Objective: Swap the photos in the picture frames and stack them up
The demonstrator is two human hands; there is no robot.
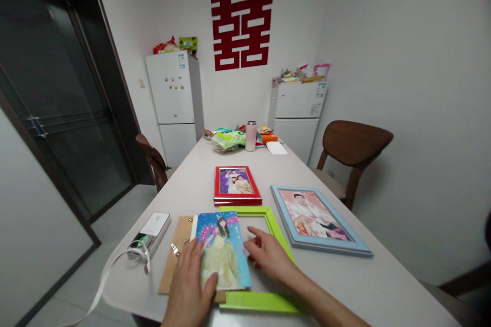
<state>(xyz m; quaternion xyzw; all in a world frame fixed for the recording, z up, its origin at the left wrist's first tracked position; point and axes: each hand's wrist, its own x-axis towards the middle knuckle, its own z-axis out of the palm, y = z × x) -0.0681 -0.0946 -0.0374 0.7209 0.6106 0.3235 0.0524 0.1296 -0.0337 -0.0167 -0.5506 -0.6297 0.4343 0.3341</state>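
A photo print [220, 260] of a person in a pale yellow dress on a blue background lies over the brown backing board [169, 265] and the left part of a lime-green picture frame [278, 232]. My left hand [190, 276] rests flat on the print's left edge, fingers stretched up and the thumb on its lower part. Beside the print's right edge is my right hand [270, 255], over the frame's opening, index finger extended and the other fingers partly bent; nothing shows in it. Small metal clips [175, 249] are on the board. The frame's left side is covered.
Behind stands a red framed photo [257, 197] lying flat; a light-blue framed photo [284, 225] lies to the right. A power bank [155, 225] with a white cable [102, 286] is at left. A pink bottle [250, 137] and green packaging [228, 140] occupy the far end. Chairs [356, 143] flank the table.
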